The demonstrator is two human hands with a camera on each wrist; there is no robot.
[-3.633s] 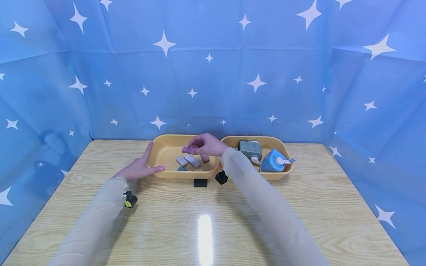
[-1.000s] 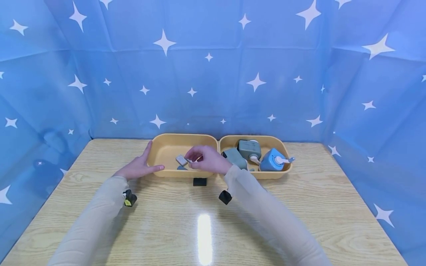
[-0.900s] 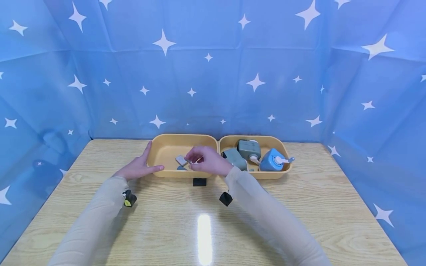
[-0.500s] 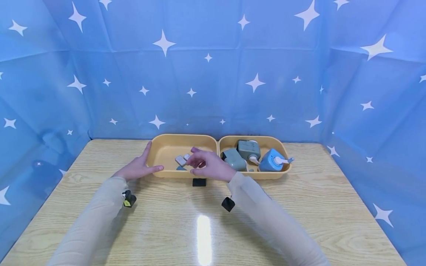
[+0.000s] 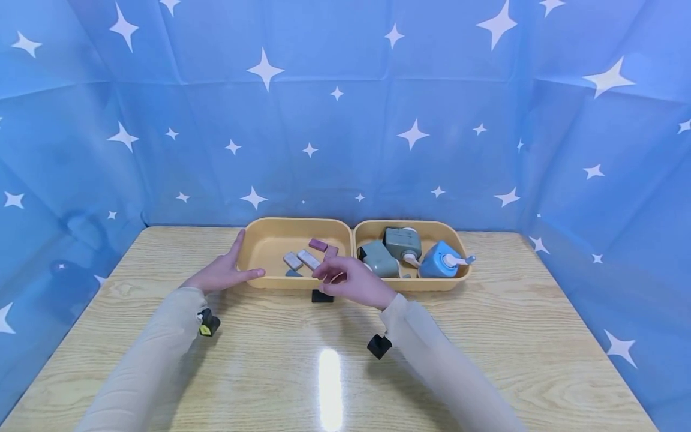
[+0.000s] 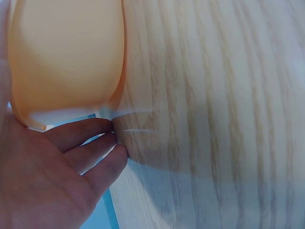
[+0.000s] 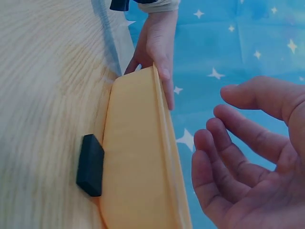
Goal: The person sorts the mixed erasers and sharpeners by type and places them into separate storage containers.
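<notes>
In the head view my left hand point(image 5: 221, 271) rests against the left end of the left yellow bin point(image 5: 270, 224), thumb over its near rim and fingers extended along its outer end. The left wrist view shows the fingers point(image 6: 86, 138) outside the bin wall. My right hand point(image 5: 356, 281) hovers over that bin's near right corner, its fingers loosely bent and holding nothing. Inside the bin lie two pale grey bars point(image 5: 309, 260), two purple bars point(image 5: 318, 245) and a flat blue piece point(image 5: 293, 273). In the right wrist view the right hand point(image 7: 257, 152) is beside the bin's rim.
A second yellow bin point(image 5: 372, 223) adjoins on the right, holding two grey-green pump bottles point(image 5: 403, 242) and a blue pump bottle point(image 5: 439, 261). A black block point(image 5: 322, 296) sits against the left bin's front. A starry blue curtain point(image 5: 324, 120) surrounds the wooden table point(image 5: 270, 360).
My right hand held a purple bar, later pinched at a grey bar, then let go and drew back towards me and right, uncovering the bars. The left hand has stayed on the bin.
</notes>
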